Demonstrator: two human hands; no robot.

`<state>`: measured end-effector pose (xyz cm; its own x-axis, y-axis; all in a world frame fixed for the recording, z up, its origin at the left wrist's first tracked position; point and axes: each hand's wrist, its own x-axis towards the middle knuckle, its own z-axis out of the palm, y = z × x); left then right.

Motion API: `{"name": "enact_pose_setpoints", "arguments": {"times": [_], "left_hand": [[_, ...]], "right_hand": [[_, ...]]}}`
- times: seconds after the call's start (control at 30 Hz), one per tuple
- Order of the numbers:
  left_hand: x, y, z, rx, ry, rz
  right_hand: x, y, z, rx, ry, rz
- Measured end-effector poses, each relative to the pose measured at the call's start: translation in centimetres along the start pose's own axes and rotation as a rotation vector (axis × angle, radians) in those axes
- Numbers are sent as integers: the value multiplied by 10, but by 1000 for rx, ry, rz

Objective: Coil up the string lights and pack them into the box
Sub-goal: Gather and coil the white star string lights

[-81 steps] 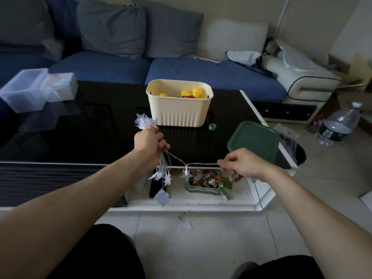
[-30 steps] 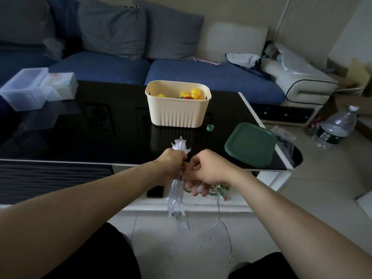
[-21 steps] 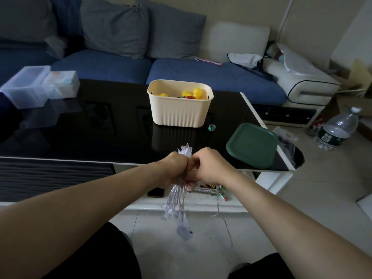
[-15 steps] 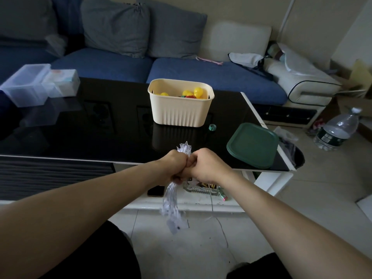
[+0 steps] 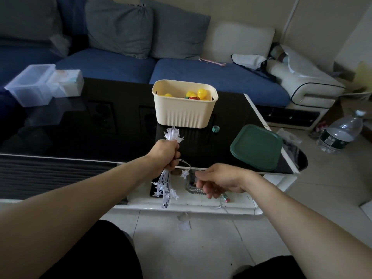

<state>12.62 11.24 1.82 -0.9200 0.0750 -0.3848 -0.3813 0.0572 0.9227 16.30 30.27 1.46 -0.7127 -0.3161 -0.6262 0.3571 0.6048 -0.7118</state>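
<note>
L hand [image 5: 165, 153] fist grips string lights [image 5: 168, 186] | R hand [image 5: 218, 180] fingers pinch wire

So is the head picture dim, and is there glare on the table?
Head view: dim room light overall; the glossy black table top mirrors the ribbed cream plastic box, with no harsh glare; wide-angle bending at the edges; the clear star-shaped string lights look slightly soft.
</note>
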Motion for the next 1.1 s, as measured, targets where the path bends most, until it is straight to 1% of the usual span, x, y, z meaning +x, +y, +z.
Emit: {"name": "enact_pose_setpoints", "arguments": {"times": [0.1, 0.17, 0.23, 0.3, 0.33, 0.4, 0.5, 0.67, 0.87, 0.97, 1.03, 1.1], "left_hand": [[-2, -1, 3, 20, -13, 20], [-2, -2, 7, 37, -14, 52], [-3, -2, 10, 51, 9, 85], [-4, -2, 11, 58, 28, 90], [-4, -1, 11, 58, 21, 84], [-6, -1, 11, 57, -13, 68], [-8, -2, 13, 81, -69, 82], [-12, -3, 21, 125, -144, 176], [-8, -5, 24, 185, -145, 235], [-8, -7, 24, 173, -133, 240], [-7, -8, 23, 167, -89, 250], [-4, -8, 21, 148, -19, 265]], "right_hand": [[-1, -11, 9, 257, -72, -61], [0, -19, 16, 420, -52, -110], [4, -24, 21, 629, 91, -141], [7, -29, 24, 764, 275, -172], [8, -30, 25, 775, 347, -194], [10, -31, 26, 766, 431, -254], [12, -34, 29, 765, 523, -310], [15, -36, 32, 792, 638, -356], [15, -39, 32, 739, 701, -333], [12, -40, 33, 659, 720, -347], [8, -44, 34, 591, 703, -371], [3, -48, 34, 492, 634, -385]]}}
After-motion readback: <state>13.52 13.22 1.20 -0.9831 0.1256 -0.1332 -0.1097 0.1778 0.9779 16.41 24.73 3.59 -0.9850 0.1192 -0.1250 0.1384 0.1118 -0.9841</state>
